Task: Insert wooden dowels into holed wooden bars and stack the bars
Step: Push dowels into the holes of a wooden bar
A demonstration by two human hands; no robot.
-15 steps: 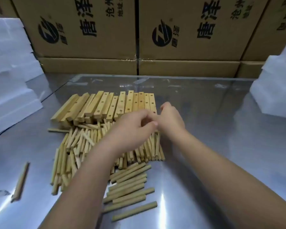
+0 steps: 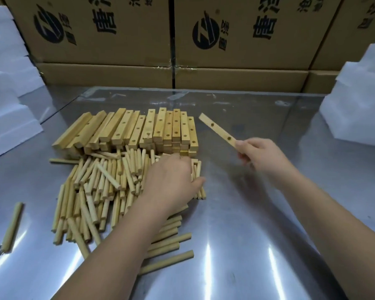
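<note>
Behind the bar stack point(image 2: 139, 131), boxes point(image 2: 100, 31) read "唐泽"; right hand point(image 2: 260, 154) gripped one bar point(image 2: 218, 132), left hand point(image 2: 171, 180) lay spread on dowels point(image 2: 100, 187).

A shiny, reflective metal tabletop point(image 2: 258, 245) fills the foreground. Behind its far edge stand stacked brown cardboard boxes point(image 2: 236, 40) printed with black logos and Chinese characters. White foam blocks point(image 2: 7, 100) are piled at the left, and more white foam pieces point(image 2: 359, 105) sit at the right.
</note>
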